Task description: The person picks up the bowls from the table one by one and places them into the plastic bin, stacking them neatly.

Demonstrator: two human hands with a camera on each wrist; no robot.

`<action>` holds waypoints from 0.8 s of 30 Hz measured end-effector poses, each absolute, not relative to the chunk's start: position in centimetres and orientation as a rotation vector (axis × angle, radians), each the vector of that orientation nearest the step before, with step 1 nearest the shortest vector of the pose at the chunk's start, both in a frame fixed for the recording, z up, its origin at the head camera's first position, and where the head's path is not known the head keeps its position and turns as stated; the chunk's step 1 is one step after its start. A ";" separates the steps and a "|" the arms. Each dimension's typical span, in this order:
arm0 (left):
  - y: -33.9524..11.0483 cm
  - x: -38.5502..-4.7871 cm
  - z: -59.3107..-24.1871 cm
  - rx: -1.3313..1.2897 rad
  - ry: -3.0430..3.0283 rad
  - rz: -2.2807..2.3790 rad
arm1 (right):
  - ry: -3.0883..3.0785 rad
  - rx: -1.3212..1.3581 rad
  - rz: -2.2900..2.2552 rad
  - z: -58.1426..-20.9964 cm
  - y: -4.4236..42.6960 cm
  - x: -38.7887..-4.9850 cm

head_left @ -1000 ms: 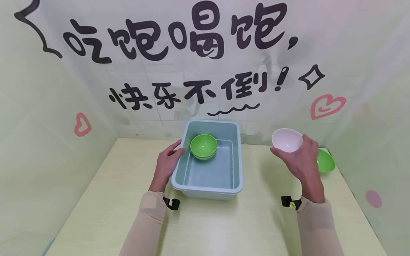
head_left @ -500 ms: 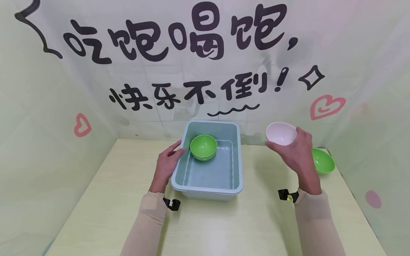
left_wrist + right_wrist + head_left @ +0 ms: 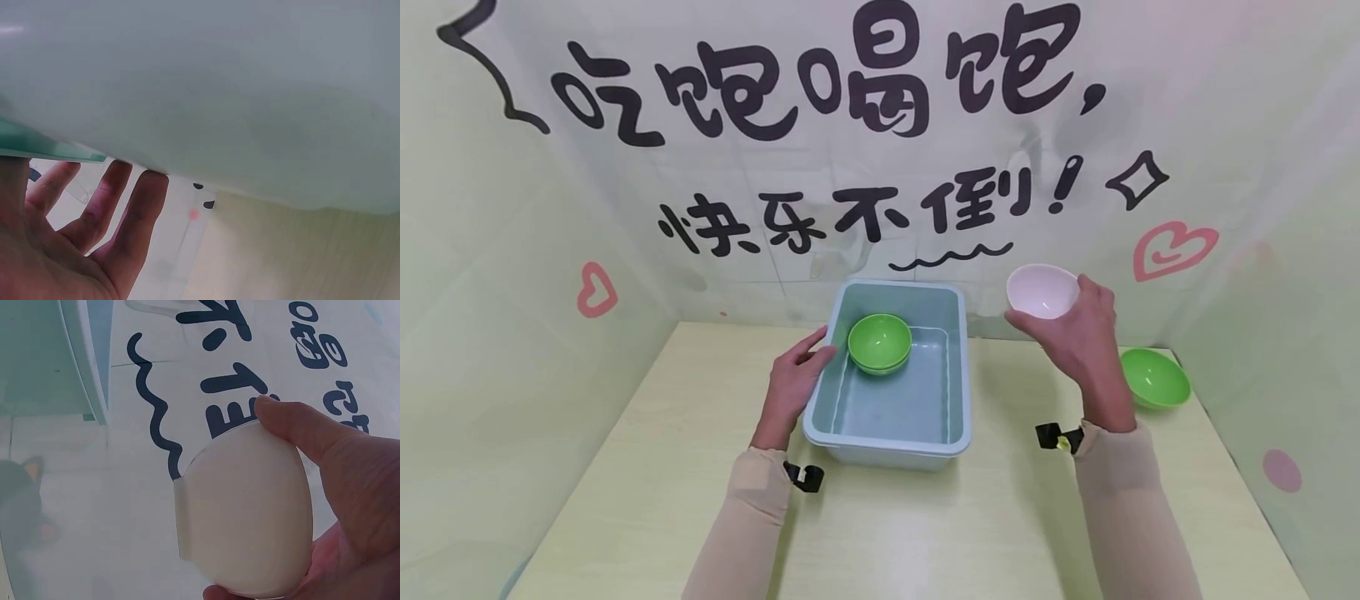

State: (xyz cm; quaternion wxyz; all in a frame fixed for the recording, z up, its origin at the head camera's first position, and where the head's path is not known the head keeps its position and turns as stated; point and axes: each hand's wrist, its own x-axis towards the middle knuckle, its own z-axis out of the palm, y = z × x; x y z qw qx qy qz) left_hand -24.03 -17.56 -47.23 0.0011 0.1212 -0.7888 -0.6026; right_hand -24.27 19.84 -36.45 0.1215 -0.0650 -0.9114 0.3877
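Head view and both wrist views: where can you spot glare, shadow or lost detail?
Head view: pale glare on the tabletop, soft shadow left of the right sleeve, a small glint inside the white bowl; left wrist view: the tub fills much of the frame, soft and nearly featureless; right wrist view: the bowl's outside looks dull.

Smooth, glossy white bowl (image 3: 1042, 292) (seemingly plastic)

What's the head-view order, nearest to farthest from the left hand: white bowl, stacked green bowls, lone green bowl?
1. Stacked green bowls, inside the blue bin, right of the left hand.
2. White bowl, in the right hand.
3. Lone green bowl, at the table's right.
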 end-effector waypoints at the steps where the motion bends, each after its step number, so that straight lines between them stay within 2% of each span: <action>1: -17.5 -24.0 -47.2 0.383 -2.479 -1.890 | -2.663 -0.186 1.132 -36.3 19.7 -24.4; 24: -17.5 -24.1 -47.2 0.383 -2.471 -1.898 | -2.664 -0.108 1.211 -34.4 17.3 -25.6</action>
